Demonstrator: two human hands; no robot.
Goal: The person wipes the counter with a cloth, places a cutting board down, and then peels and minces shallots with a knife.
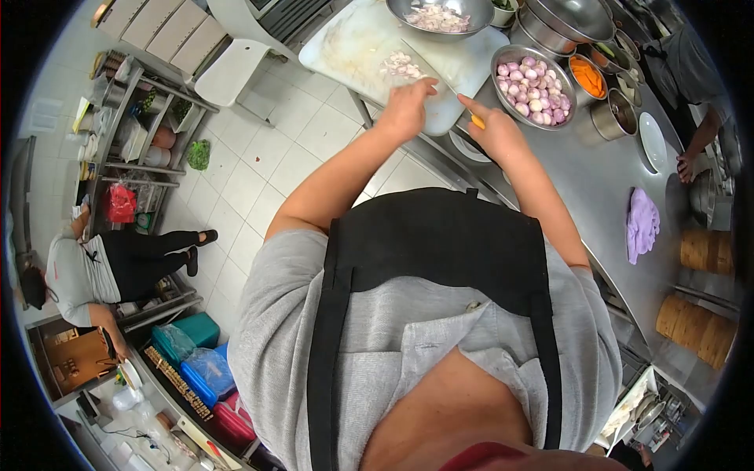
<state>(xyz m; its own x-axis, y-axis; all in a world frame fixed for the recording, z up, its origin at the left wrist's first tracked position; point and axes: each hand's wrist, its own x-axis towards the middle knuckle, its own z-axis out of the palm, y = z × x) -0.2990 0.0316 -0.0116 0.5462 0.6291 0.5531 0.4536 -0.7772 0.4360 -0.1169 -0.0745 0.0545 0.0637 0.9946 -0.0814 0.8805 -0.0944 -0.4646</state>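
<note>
My right hand [496, 132] is closed around the yellow handle of a knife [430, 66]. Its blade slants away over the white cutting board [338, 55]. Close beside the blade, my left hand [405, 110] is over the board with its fingers curled together; what they hold, if anything, is hidden. Just beyond the left fingers lies a small pile of chopped shallots [400, 66]. A metal bowl of chopped shallots [437, 17] stands at the far end of the board. Right of the board, a metal colander [499, 61] holds several whole peeled shallots [536, 91].
Steel pots, a container of orange pieces [587, 77], a white oval plate [652, 141] and a purple cloth [642, 224] are on the steel counter [581, 180]. A co-worker's arm [700, 141] reaches in at right. Another person [86, 267] stands at left beside shelves.
</note>
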